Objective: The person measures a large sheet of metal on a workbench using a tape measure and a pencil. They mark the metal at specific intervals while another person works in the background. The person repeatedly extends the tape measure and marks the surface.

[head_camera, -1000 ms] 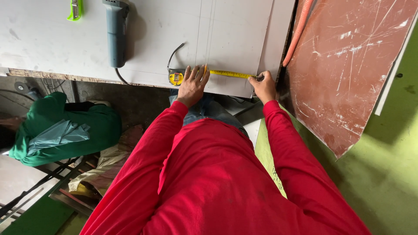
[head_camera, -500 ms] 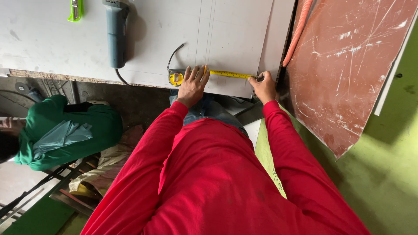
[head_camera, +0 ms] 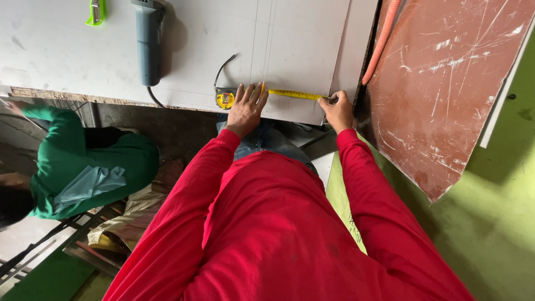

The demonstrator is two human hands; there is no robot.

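Observation:
A yellow tape measure [head_camera: 225, 100] lies near the front edge of a white board [head_camera: 290, 50], its blade [head_camera: 295, 95] stretched to the right. My left hand [head_camera: 246, 108] presses flat on the blade beside the case. My right hand [head_camera: 337, 110] pinches the blade's far end at the board's right corner, with what looks like a small dark pencil at the fingertips. Thin pencil lines run up the board above the blade. Both my arms are in red sleeves.
A grey-blue angle grinder [head_camera: 149, 44] and a green utility knife [head_camera: 96, 12] lie on the board at the back left. A person in green [head_camera: 83, 161] crouches at the left. A reddish-brown scratched panel [head_camera: 446, 95] and an orange hose [head_camera: 380, 42] stand at right.
My hands stay on the tape. The person in green at the left has shifted and stretched an arm up toward the board's edge.

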